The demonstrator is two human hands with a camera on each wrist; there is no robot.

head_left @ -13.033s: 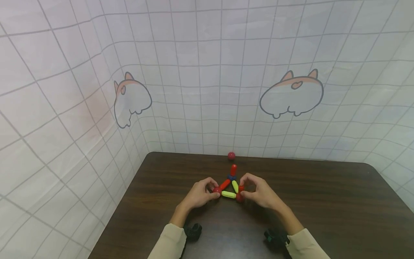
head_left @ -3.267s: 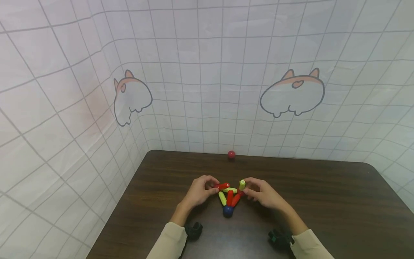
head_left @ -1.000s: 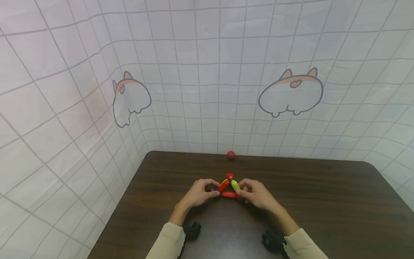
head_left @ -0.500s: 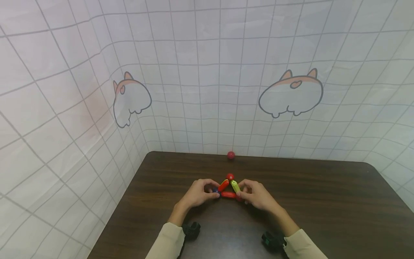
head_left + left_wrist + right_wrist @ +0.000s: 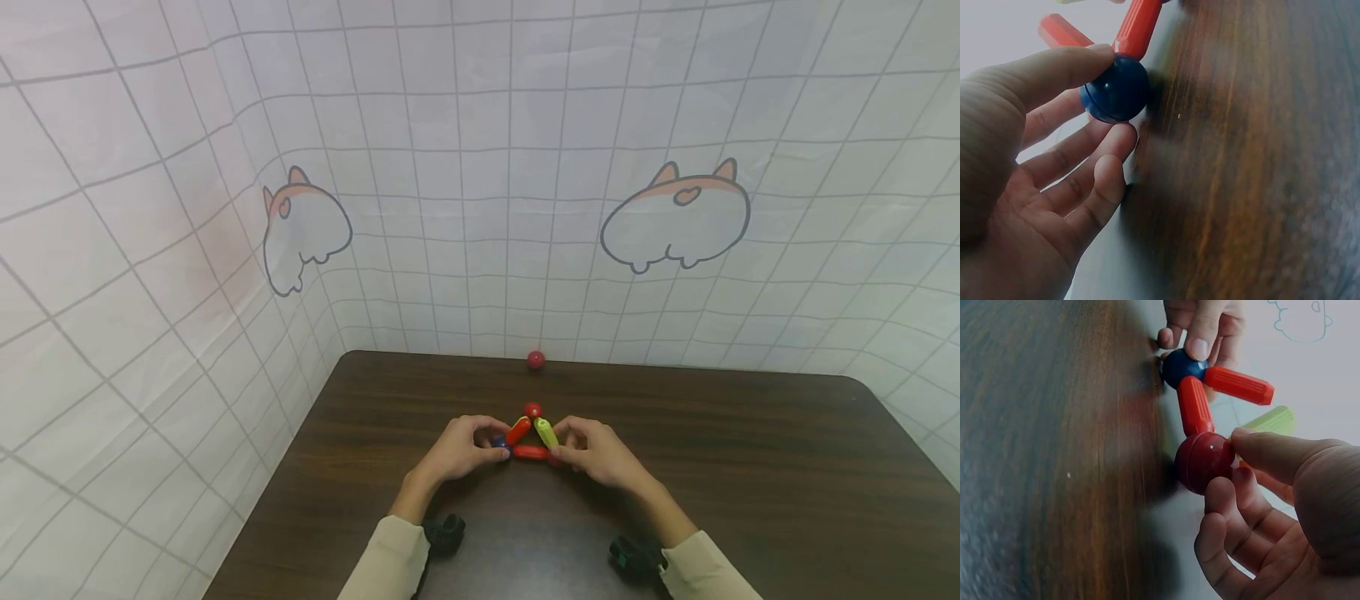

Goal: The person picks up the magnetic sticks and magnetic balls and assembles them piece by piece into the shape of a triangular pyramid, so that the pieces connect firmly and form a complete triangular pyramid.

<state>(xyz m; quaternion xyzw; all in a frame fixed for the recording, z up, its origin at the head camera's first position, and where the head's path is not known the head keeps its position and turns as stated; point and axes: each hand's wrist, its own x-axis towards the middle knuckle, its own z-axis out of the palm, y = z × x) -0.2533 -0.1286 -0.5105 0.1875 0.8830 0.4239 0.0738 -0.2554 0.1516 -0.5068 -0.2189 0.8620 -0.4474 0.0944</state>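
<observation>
A small triangular frame of balls and ridged sticks lies on the dark table. My left hand (image 5: 461, 450) pinches its blue ball (image 5: 1117, 89) between thumb and fingers. At the right corner, my right hand (image 5: 600, 450) grips a red ball (image 5: 1202, 464). A red stick (image 5: 531, 452) joins these two balls. Another red stick (image 5: 1238, 385) juts up from the blue ball, leaning inward. By the right hand, a yellow-green stick (image 5: 546, 432) slants upward. The far corner shows a red round piece (image 5: 533, 410) with a pale dot; sticks in front partly hide what joins it.
A loose red ball (image 5: 536, 360) sits at the table's (image 5: 712, 442) back edge, near the white gridded cloth (image 5: 480, 208). Black straps (image 5: 446, 535) are on both wrists, at the ends of the light sleeves (image 5: 390, 558).
Since 3.3 seconds ago the frame has been turned: the blue ball went from the near corner to the left hand, a red ball to the far corner. The last second shows almost no motion.
</observation>
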